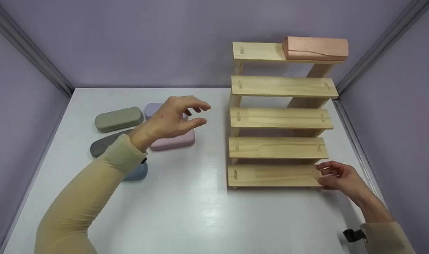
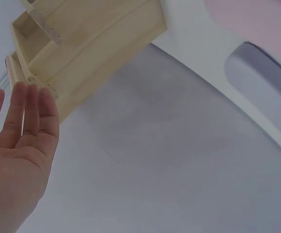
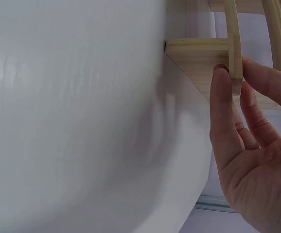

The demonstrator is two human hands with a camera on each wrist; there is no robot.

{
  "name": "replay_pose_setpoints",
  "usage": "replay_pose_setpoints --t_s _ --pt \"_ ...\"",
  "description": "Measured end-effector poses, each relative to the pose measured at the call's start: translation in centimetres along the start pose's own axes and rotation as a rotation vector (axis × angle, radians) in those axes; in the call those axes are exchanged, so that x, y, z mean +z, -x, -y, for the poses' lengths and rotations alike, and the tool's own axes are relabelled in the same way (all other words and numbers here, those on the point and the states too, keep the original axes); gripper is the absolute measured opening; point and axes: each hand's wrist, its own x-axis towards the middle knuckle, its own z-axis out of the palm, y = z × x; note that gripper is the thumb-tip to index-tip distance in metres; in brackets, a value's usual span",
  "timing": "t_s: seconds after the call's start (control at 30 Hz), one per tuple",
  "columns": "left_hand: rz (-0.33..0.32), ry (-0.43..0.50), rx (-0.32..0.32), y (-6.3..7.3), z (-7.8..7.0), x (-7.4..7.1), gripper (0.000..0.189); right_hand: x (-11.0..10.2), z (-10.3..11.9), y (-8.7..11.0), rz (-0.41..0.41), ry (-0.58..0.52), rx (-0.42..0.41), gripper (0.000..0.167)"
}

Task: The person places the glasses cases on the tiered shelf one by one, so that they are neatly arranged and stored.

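A stepped wooden rack (image 1: 279,118) with several shelf boards stands on the right of the table. My right hand (image 1: 343,178) pinches the right end of its lowest board (image 1: 274,176); in the right wrist view the thumb and fingers (image 3: 222,97) lie on both faces of that board. A peach glasses case (image 1: 318,48) sits on the right part of the top shelf. My left hand (image 1: 172,118) hovers with nothing in it, above a pink glasses case (image 1: 175,141) and a lavender one (image 1: 152,108), which it partly hides.
At the left of the table lie a green glasses case (image 1: 119,119), a dark grey case (image 1: 100,144) and a blue case (image 1: 138,173), the last two partly covered by the left arm. Purple walls (image 1: 147,42) enclose the white table (image 1: 186,211) at the back and sides.
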Motion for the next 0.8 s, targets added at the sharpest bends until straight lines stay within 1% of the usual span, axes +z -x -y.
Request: replay_pose_setpoints --t_s 0.1,0.2,0.3,0.43,0.53,0.63,0.8 --pt "-0.03 0.021 -0.05 2.3 1.1 -0.2 0.035 0.0 0.0 -0.1 0.003 -0.004 0.004 0.038" --pt "-0.057 0.027 -0.088 4.5 2.5 -0.1 0.035 0.0 0.0 0.0 0.003 -0.007 0.009 0.037" --pt "-0.075 0.014 -0.129 6.4 4.3 0.1 0.036 -0.1 -0.1 -0.1 0.002 -0.015 0.01 0.036" --pt "-0.091 -0.01 -0.206 8.5 6.9 0.4 0.037 -0.1 -0.2 -0.1 0.002 -0.022 0.01 0.035" --pt "-0.107 -0.023 -0.271 9.8 8.6 0.7 0.039 0.0 -0.1 -0.2 0.002 -0.029 0.018 0.035" --pt "-0.125 -0.041 -0.318 10.7 10.0 0.9 0.04 0.0 -0.2 -0.2 0.005 -0.045 0.024 0.034" --pt "-0.124 -0.058 -0.363 11.3 11.4 1.6 0.042 0.1 -0.5 0.0 -0.006 -0.087 0.012 0.034"
